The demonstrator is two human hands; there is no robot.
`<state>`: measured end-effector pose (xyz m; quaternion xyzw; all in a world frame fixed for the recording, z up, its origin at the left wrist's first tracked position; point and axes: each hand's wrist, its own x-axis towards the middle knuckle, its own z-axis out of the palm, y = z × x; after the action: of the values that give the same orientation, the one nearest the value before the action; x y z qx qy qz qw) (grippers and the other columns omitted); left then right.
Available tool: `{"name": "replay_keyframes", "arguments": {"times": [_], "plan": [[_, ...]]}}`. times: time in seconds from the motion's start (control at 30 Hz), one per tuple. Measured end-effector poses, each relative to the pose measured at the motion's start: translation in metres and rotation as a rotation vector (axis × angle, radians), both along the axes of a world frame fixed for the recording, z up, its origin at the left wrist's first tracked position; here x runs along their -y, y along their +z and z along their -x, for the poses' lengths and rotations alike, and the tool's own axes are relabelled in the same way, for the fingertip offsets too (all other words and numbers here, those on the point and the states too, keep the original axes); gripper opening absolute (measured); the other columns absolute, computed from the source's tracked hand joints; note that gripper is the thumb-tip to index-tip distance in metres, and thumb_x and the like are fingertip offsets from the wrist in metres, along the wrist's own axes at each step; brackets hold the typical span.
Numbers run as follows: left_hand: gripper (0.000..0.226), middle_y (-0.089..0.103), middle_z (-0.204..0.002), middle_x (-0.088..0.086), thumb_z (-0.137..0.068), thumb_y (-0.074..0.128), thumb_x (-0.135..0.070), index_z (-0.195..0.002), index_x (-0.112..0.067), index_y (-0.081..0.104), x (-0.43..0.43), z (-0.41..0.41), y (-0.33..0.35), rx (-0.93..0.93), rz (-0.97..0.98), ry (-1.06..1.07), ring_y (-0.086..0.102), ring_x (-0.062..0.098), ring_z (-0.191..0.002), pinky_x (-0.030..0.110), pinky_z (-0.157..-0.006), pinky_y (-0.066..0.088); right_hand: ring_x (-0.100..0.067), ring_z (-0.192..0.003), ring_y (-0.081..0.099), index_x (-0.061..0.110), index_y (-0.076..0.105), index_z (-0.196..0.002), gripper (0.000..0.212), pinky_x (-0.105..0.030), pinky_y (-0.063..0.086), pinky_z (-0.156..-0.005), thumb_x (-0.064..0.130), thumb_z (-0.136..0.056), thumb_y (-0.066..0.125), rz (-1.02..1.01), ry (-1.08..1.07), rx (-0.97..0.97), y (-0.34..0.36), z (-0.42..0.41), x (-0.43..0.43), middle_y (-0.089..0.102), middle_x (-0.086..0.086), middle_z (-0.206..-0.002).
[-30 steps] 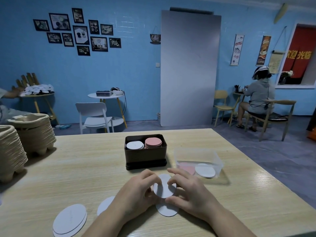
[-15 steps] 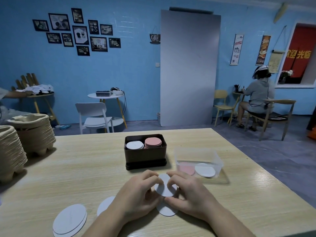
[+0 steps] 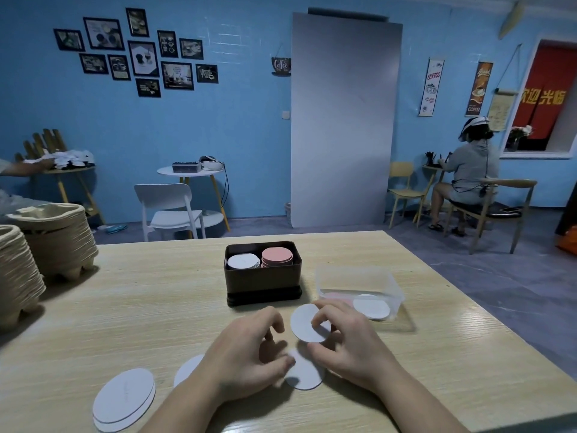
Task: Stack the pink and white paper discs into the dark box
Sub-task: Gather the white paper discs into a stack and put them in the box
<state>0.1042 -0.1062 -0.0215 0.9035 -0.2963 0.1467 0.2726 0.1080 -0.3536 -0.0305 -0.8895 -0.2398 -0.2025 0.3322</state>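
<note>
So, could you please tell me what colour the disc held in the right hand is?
The disc is white; the head view shows it best.

"Coffee" on dark hanging sign (image 3: pixel 281 65), "COFFEE" on brown poster (image 3: pixel 478 89), "欢迎光临" on red curtain (image 3: pixel 544 96)

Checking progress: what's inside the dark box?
The dark box holds two stacks side by side: white discs left, pink discs right, pink standing higher. Its walls hide the lower discs and the bottom.
</note>
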Motion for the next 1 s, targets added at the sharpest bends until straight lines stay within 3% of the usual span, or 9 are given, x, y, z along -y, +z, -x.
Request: {"name": "replay_keyframes", "arguments": {"times": [0.13, 0.27, 0.33, 0.63, 0.8, 1.0], "plan": [[0.049, 0.055, -0.085, -0.018, -0.068, 0.073, -0.070, -0.093, -0.032, 0.053, 0.003, 0.001, 0.004, 0.043, -0.121, -0.066, 0.051, 0.005, -0.083, 0.026, -0.078, 0.045, 0.005, -0.122, 0.049, 0.028, 0.056, -0.087, 0.025, -0.015, 0.046, -0.083, 0.041, -0.074, 0.073, 0.029, -0.024, 0.003, -0.001, -0.002, 0.000, 0.063, 0.013, -0.118], [0.066, 0.061, -0.105, -0.024, -0.068, 0.068, -0.082, -0.119, -0.041, 0.059, 0.003, -0.001, 0.004, 0.014, -0.189, -0.130, 0.050, -0.004, -0.104, 0.024, -0.094, 0.042, 0.004, -0.118, 0.051, 0.025, 0.056, -0.086, 0.027, -0.006, 0.035, -0.086, 0.043, -0.074, 0.073, 0.063, -0.029, -0.003, -0.001, -0.002, -0.001, 0.065, 0.013, -0.115], [0.063, 0.063, -0.108, -0.021, -0.072, 0.067, -0.078, -0.122, -0.040, 0.061, 0.002, 0.000, 0.004, 0.000, -0.177, -0.137, 0.050, -0.004, -0.110, 0.027, -0.098, 0.042, 0.003, -0.121, 0.051, 0.025, 0.056, -0.086, 0.028, -0.006, 0.034, -0.090, 0.045, -0.075, 0.073, 0.069, -0.033, -0.013, -0.001, -0.003, -0.001, 0.065, 0.013, -0.116], [0.046, 0.056, -0.078, -0.018, -0.070, 0.068, -0.071, -0.094, -0.033, 0.058, -0.001, 0.001, 0.005, 0.048, -0.130, 0.022, 0.051, 0.003, -0.078, 0.021, -0.068, 0.041, 0.013, -0.131, 0.041, 0.028, 0.054, -0.086, 0.029, -0.006, 0.032, -0.094, 0.051, -0.077, 0.069, 0.061, -0.068, -0.032, -0.002, -0.001, 0.000, 0.063, 0.017, -0.118], [0.050, 0.058, -0.084, -0.019, -0.069, 0.059, -0.076, -0.097, -0.035, 0.053, -0.012, -0.001, 0.004, 0.047, -0.090, 0.232, 0.054, 0.004, -0.081, 0.027, -0.070, 0.047, 0.001, -0.124, 0.049, 0.023, 0.055, -0.086, 0.028, -0.006, 0.034, -0.093, 0.045, -0.077, 0.071, 0.088, -0.066, -0.036, -0.002, -0.002, 0.000, 0.066, 0.010, -0.111], [0.043, 0.060, -0.085, -0.020, -0.073, 0.056, -0.072, -0.094, -0.036, 0.049, -0.017, -0.003, 0.001, 0.090, -0.028, 0.332, 0.057, 0.005, -0.083, 0.029, -0.067, 0.050, 0.010, -0.126, 0.043, 0.028, 0.053, -0.087, 0.029, -0.008, 0.035, -0.095, 0.051, -0.077, 0.067, 0.147, -0.080, -0.055, -0.004, -0.002, 0.000, 0.063, 0.016, -0.119]]}}
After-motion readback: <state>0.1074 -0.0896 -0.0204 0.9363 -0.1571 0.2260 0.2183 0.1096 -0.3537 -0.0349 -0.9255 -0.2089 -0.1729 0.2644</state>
